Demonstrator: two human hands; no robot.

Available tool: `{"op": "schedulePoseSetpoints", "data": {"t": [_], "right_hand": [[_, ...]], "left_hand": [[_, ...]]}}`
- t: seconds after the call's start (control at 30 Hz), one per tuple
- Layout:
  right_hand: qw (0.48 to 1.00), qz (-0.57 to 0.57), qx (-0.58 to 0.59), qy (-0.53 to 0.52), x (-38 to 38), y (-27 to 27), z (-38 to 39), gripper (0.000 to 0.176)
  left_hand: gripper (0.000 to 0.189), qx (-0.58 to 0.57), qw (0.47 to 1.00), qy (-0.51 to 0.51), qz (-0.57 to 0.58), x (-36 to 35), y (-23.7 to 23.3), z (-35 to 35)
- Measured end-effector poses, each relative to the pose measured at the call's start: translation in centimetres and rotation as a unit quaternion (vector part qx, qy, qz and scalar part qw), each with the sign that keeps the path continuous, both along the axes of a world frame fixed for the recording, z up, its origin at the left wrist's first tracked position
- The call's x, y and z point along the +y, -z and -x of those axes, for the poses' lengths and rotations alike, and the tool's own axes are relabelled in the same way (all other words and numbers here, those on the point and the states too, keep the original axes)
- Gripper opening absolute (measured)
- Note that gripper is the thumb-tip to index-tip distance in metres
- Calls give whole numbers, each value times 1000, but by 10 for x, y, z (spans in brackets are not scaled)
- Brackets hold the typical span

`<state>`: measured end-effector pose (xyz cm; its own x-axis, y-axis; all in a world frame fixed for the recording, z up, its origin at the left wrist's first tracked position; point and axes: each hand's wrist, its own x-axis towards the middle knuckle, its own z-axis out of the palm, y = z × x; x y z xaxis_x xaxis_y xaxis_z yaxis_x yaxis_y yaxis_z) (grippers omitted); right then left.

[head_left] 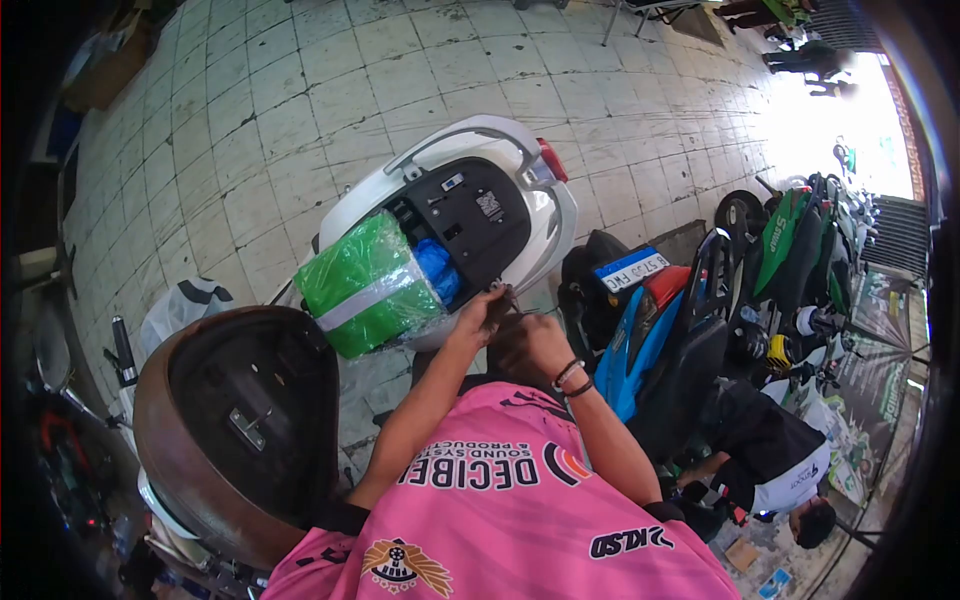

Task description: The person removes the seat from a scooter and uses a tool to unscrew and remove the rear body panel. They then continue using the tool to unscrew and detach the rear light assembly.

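Observation:
A white scooter (553, 215) stands with its brown seat (160, 430) tipped up. On the open rear body rests a green package (350, 275) in clear plastic with a pale stripe, beside a blue plastic bundle (436, 270). My left hand (482, 312) is at the scooter's near side edge, its fingers pinched together on something too small to make out. Just to its right, my right hand (533, 345) is curled closed below the edge, blurred, and what it holds is hidden. A bracelet and a dark band circle my right wrist.
A blue and red scooter (625, 350) with a plate stands close on the right, with a green scooter (785, 240) and others behind. A crouching person (770, 450) works at lower right. Other people are at the far top right. A mirror (52, 355) sticks out at left.

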<state>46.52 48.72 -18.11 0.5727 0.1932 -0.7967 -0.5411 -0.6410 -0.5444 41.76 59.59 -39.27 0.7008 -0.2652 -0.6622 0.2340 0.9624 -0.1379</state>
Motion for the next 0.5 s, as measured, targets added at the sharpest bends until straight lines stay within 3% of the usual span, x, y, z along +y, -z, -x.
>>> {"op": "schedulePoseSetpoints", "data": {"t": [0.03, 0.1, 0.17, 0.2, 0.23, 0.3, 0.47, 0.5], "right_hand": [[976, -110, 71, 173, 8, -8, 2, 59], [966, -136, 93, 201, 13, -12, -4, 55], [988, -55, 79, 121, 17, -11, -9, 49], [999, 0, -44, -19, 10, 5, -8, 46], [999, -4, -49, -21, 9, 14, -7, 46], [946, 127, -233, -186, 9, 17, -9, 46], [938, 163, -262, -159, 16, 17, 0, 42], [959, 133, -230, -103, 19, 17, 0, 39]], "left_hand": [[16, 10, 999, 45, -7, 10, -32, -3], [19, 28, 995, 92, -15, 20, -65, -4], [21, -16, 995, 95, -37, 23, -75, -5], [19, -8, 997, 64, -52, 10, -33, -3], [19, -13, 996, 62, -56, 8, -16, -3], [16, 3, 1000, 16, -7, 4, -7, -4], [16, -6, 1000, 18, -8, 2, -3, -2], [17, -13, 999, 30, -5, 2, -2, -3]]}}
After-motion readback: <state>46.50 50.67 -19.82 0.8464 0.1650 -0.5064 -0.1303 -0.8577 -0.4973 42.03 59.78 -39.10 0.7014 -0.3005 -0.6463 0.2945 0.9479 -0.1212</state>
